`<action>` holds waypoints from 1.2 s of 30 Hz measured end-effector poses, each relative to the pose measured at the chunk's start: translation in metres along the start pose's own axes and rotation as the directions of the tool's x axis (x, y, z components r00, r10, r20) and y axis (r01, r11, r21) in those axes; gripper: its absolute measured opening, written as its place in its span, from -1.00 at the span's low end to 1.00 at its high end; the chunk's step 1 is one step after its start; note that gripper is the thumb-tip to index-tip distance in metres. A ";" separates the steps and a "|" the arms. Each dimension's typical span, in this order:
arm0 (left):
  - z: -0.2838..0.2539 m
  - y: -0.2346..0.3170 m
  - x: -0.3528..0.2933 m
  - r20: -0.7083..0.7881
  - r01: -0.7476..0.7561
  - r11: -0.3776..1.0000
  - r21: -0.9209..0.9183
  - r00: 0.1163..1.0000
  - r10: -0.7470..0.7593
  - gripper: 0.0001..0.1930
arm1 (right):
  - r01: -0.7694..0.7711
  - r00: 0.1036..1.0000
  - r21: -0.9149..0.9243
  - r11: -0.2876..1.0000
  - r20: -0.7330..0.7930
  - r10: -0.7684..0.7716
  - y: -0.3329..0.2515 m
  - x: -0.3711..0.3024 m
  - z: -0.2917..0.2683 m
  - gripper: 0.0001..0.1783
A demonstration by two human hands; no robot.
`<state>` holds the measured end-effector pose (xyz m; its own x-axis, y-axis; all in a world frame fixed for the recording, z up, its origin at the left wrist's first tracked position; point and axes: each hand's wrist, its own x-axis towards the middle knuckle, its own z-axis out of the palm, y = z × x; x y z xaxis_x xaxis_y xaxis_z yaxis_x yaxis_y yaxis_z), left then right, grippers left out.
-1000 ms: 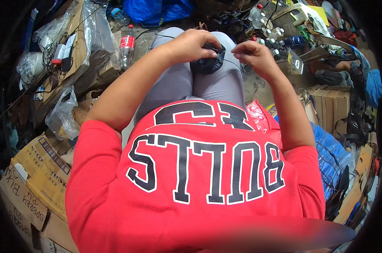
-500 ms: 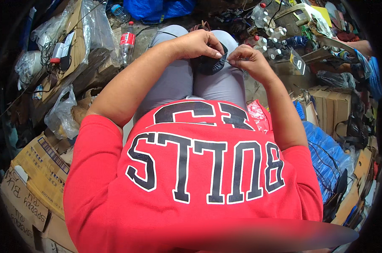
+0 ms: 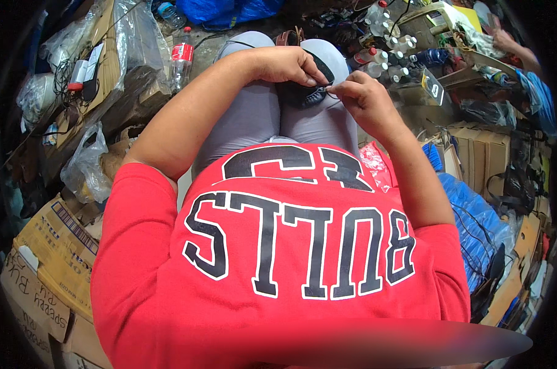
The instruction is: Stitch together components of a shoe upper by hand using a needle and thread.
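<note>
1. Workpiece: a black, rounded, leather-like item (image 3: 310, 98) rests on the grey fabric trousers (image 3: 248, 117), upper centre of the frame.
2. Left hand (image 3: 294, 65): thumb and fingers are closed on the workpiece.
3. Right hand (image 3: 366, 97): fingertips are pinched together at the workpiece's right edge; whatever lies between them is too small to identify.
4. Upper left: a clear plastic bottle with a red label (image 3: 181, 53).

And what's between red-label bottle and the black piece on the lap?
Head view: between bottle and black piece, the left forearm lies over floor and a grey trouser leg.
</note>
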<state>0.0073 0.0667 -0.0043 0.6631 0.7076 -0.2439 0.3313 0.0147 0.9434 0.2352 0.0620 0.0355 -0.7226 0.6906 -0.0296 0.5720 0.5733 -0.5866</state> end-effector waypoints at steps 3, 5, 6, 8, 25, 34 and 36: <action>0.000 0.003 0.002 0.039 0.009 0.991 0.130 0.999 -0.014 -0.68 | 0.145 0.986 -0.289 0.946 0.119 -0.114 -0.007 0.009 -0.010 -0.71; 0.000 0.003 0.002 0.061 -0.040 0.980 0.197 0.998 0.029 -0.68 | 0.164 0.982 -0.319 0.934 0.143 -0.124 -0.009 0.016 -0.012 -0.70; 0.000 0.002 0.004 0.062 -0.041 0.980 0.195 0.998 0.029 -0.68 | 0.169 0.974 -0.305 0.937 0.199 -0.111 -0.009 0.021 -0.013 -0.70; 0.000 -0.001 0.008 0.022 -0.090 0.957 0.276 0.996 0.088 -0.69 | 0.185 0.959 -0.243 0.952 0.255 -0.121 -0.006 0.028 -0.013 -0.75; 0.032 -0.008 -0.080 -0.488 0.155 0.835 0.528 0.860 0.149 -0.68 | 0.069 0.997 0.302 0.951 -0.002 -0.072 0.048 -0.004 0.019 -0.84; 0.015 0.018 -0.061 -0.856 -0.363 0.916 -0.172 0.515 0.043 -0.70 | 0.223 0.834 0.962 -0.156 -0.105 0.542 0.059 0.030 0.033 -0.55; 0.021 0.024 -0.047 -0.834 -0.640 0.665 -0.385 0.550 0.047 -0.64 | 0.201 0.893 0.869 -0.453 0.028 0.450 0.049 0.027 0.030 -0.58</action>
<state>-0.0019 0.0184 0.0253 -0.1800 0.9788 0.0974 -0.4624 -0.1715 0.8699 0.2325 0.0952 -0.0182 -0.3989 0.8620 -0.3128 -0.7412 -0.5039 -0.4435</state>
